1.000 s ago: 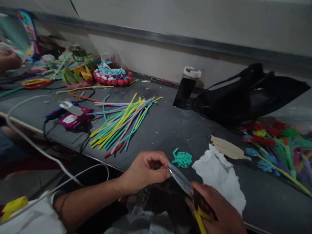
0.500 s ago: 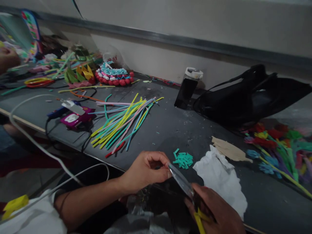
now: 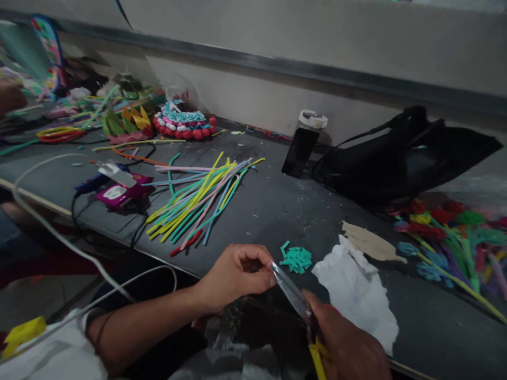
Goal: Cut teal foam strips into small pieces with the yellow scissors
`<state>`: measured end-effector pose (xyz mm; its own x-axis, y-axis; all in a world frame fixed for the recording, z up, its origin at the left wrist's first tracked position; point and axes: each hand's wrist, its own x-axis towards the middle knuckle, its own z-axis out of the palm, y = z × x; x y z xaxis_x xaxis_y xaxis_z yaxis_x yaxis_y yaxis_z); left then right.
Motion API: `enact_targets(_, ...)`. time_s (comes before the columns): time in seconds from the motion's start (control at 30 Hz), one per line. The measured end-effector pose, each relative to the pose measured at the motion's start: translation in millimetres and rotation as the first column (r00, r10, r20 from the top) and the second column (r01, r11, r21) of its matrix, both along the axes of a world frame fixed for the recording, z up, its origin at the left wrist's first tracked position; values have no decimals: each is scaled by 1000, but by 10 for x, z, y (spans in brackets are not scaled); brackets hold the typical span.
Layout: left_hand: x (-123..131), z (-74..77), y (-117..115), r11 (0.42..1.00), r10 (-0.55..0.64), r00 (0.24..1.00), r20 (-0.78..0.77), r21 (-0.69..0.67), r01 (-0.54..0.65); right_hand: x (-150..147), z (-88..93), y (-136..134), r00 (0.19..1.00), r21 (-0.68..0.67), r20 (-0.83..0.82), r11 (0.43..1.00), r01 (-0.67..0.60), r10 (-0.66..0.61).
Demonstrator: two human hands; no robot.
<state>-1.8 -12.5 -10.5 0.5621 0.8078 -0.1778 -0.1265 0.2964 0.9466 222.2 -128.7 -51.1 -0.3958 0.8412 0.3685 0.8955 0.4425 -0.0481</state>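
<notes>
Steadying the yellow-handled scissors (image 3: 297,300) my right hand (image 3: 348,340) grips, I'd spare my left hand (image 3: 237,277), its hold unclear.

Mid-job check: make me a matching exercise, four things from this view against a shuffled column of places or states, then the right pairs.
Things:
1. scissors
2. small cut pieces
3. white-lidded bottle
4. long thin strips

Places or states:
A. to the left of the black bag
B. mixed colours, to the right of the purple device
C. in the right hand
D. all teal, in a small heap on the table

Pairs: 1-C, 2-D, 3-A, 4-B
</notes>
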Motion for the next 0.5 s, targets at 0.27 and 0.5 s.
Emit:
enact_targets(0.27,-22,42,46,996,21,999,-24,-86,-23,-55,51,88,999,-8,-30,999,-40,40)
enact_targets(0.5,-33,-15,122,979,59,998,-3,-193,-58,-123,68,210,987,5,-156,999,-44,44)
